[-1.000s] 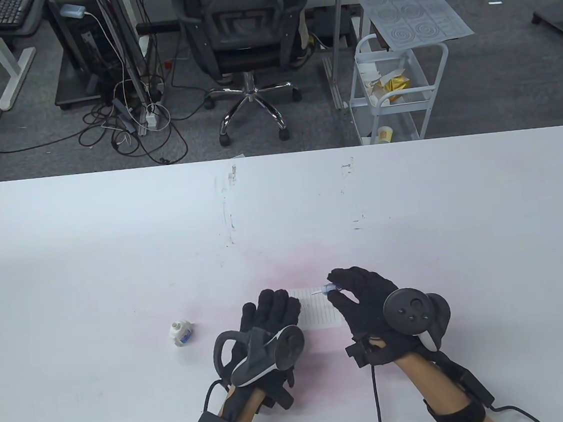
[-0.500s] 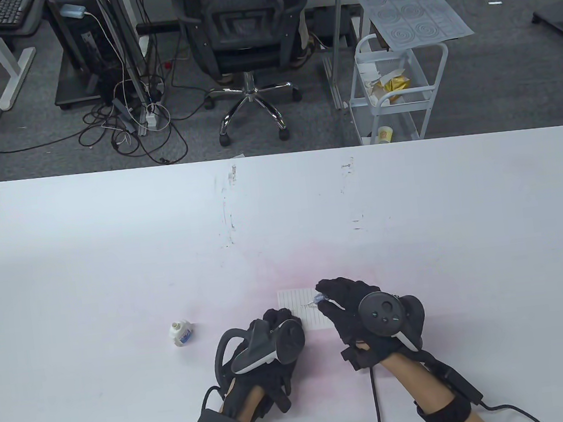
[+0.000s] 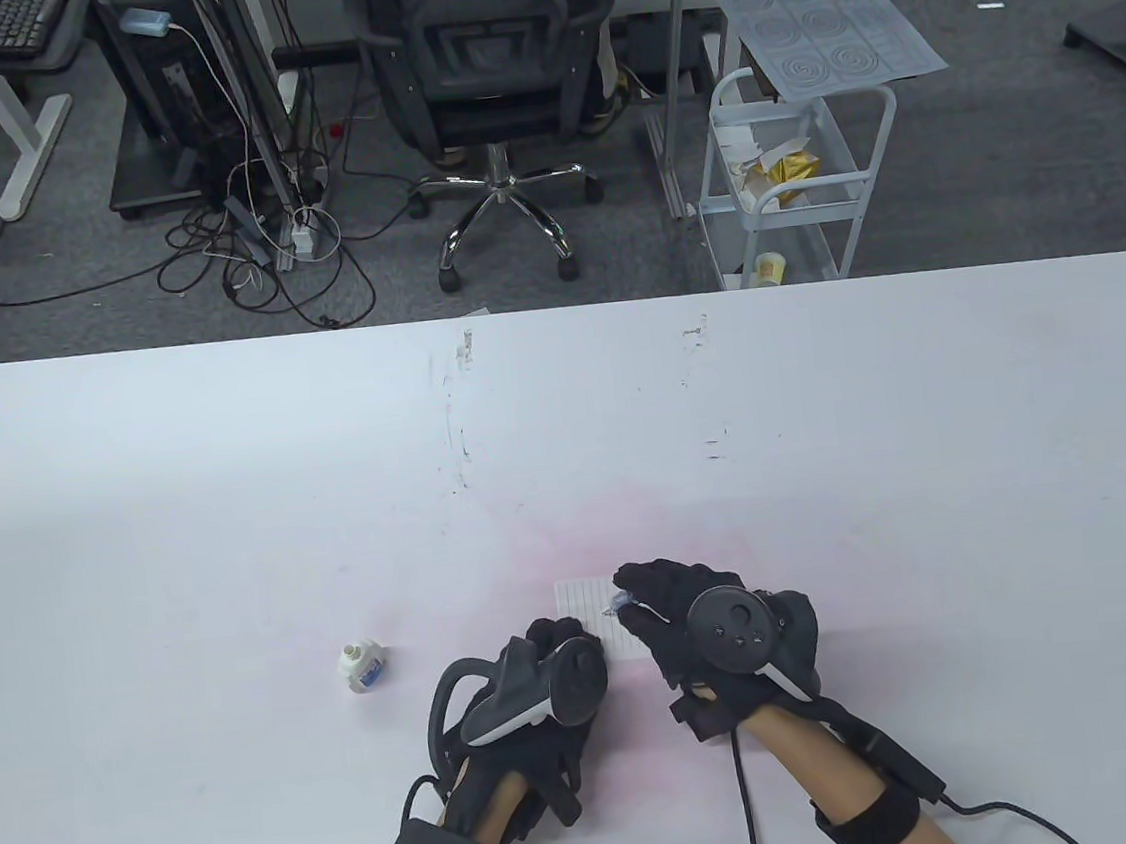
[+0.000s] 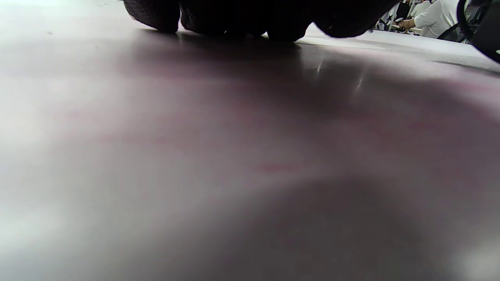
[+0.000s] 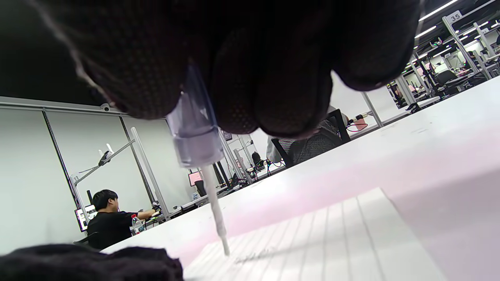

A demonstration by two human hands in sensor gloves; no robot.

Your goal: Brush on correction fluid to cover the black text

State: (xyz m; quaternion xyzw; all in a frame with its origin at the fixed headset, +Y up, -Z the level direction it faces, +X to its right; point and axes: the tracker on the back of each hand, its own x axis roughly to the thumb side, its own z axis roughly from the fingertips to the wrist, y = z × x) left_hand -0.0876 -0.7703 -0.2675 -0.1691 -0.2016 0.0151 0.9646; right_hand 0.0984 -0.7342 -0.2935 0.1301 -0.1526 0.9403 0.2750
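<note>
My right hand (image 3: 705, 628) pinched the brush (image 5: 203, 171), tip touching the paper (image 5: 332, 238) by the text; covering barely begun. Left hand (image 3: 539, 676) pressed flat on the paper's edge.

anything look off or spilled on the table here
No spill shows. The correction fluid bottle stands open, apart to the left of the paper. The table has a faint pink stain around the paper and dark scuffs farther back.

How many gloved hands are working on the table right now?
2: the left hand rests by the lined paper; the right hand holds the brush applicator over it.
</note>
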